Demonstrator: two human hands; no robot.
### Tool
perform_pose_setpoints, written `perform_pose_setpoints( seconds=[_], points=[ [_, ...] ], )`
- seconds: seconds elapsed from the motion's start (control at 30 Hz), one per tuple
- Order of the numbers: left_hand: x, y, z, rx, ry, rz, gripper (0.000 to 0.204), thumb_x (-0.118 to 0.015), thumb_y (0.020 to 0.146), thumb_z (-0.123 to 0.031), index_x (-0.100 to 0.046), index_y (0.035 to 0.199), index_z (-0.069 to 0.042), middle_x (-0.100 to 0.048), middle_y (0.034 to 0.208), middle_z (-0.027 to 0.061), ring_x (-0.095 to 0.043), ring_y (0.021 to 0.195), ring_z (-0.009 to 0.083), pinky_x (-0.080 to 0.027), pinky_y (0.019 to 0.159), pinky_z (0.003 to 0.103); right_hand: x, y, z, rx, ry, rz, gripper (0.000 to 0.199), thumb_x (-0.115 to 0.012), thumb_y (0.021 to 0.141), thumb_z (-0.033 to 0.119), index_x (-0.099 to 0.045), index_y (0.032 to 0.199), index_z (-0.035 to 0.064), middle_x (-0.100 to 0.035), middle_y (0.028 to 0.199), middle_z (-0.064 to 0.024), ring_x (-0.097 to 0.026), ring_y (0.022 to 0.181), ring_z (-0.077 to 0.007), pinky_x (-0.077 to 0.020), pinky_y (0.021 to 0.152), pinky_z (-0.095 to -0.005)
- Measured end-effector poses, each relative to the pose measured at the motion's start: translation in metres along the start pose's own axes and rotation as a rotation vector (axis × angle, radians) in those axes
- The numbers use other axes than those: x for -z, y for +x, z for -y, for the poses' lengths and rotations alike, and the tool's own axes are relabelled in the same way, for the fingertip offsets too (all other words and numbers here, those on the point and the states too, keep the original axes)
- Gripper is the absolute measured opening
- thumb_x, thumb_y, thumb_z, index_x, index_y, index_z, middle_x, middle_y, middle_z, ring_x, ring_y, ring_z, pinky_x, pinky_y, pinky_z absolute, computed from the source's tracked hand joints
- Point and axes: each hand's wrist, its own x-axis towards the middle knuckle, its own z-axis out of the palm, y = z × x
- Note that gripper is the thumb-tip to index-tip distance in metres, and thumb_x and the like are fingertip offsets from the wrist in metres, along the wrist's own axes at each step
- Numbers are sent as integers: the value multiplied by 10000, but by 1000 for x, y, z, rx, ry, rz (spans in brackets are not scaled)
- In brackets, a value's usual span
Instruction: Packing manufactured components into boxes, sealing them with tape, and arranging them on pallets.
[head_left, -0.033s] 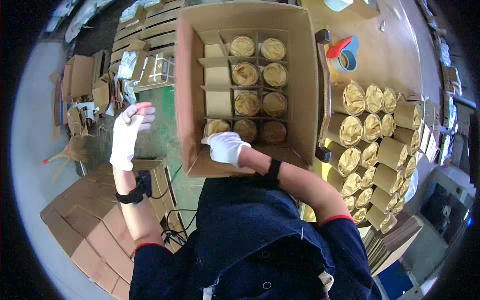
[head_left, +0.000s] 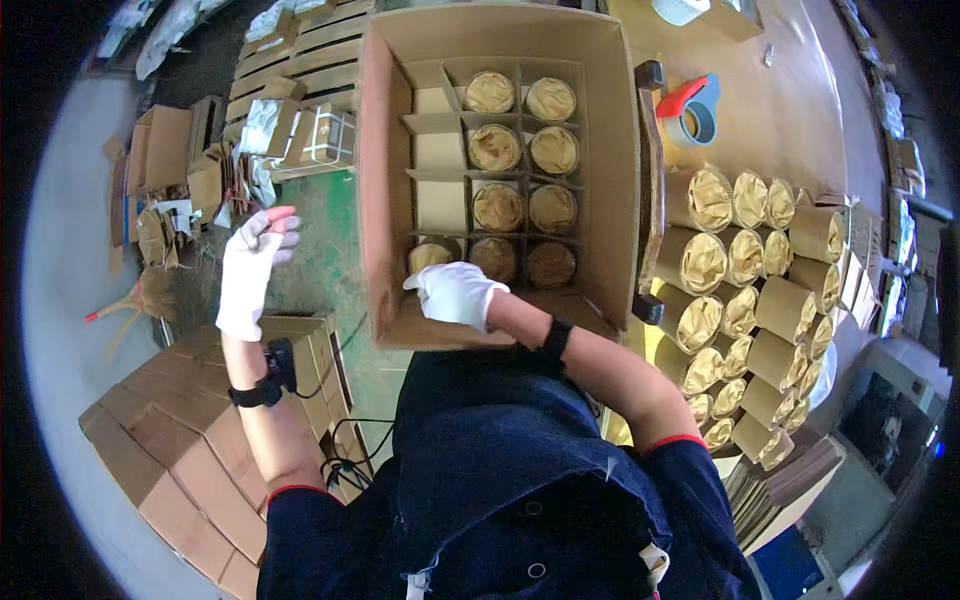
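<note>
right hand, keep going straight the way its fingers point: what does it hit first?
Probably the wrapped cylinder in the nearest left cell of the big divided carton. The gloved right hand points left and slightly into the carton, just beside that cell. Depth is unclear; it may already touch it.

Bright, even overhead light; sharp centre, strong fisheye bending, dark vignetted rim.

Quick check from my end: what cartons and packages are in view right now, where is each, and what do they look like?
Open carton: centre, brown cardboard with a divider grid, most cells holding gold-wrapped round items.
Right hand: white glove, at the carton's near edge.
Left hand: white glove, raised over the floor, empty.
Wrapped cylinders: right of the carton, tan tubes with gold wrap.
Flat cartons: lower left, brown stack.
Tape dispenser: red and blue, upper right.
</note>
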Motion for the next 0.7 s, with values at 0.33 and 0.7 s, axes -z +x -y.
perform_pose_setpoints(
  seconds=[0.33, 0.7],
  points=[
    [-136, -141, -128, -275, 73, 195, 469, -619, 902, -365, -587, 1201, -5, -660, 1097, 134, -660, 911, 208, -526, 780, 318, 66, -132, 48, -115, 242, -347, 315, -551, 850, 257, -673, 1105, 119, -688, 909, -180, -666, 847, -342, -523, 795, -407],
    [-492, -183, -205, -1224, 649, 918, 650, -718, 752, -125, -458, 1346, -77, -524, 1284, 165, -537, 1163, 347, -452, 971, 417, 39, -432, 64, -396, 885, -1189, 359, -593, 929, 218, -591, 1234, 28, -672, 1047, -55, -611, 972, -124, -475, 864, -267]
  ],
)
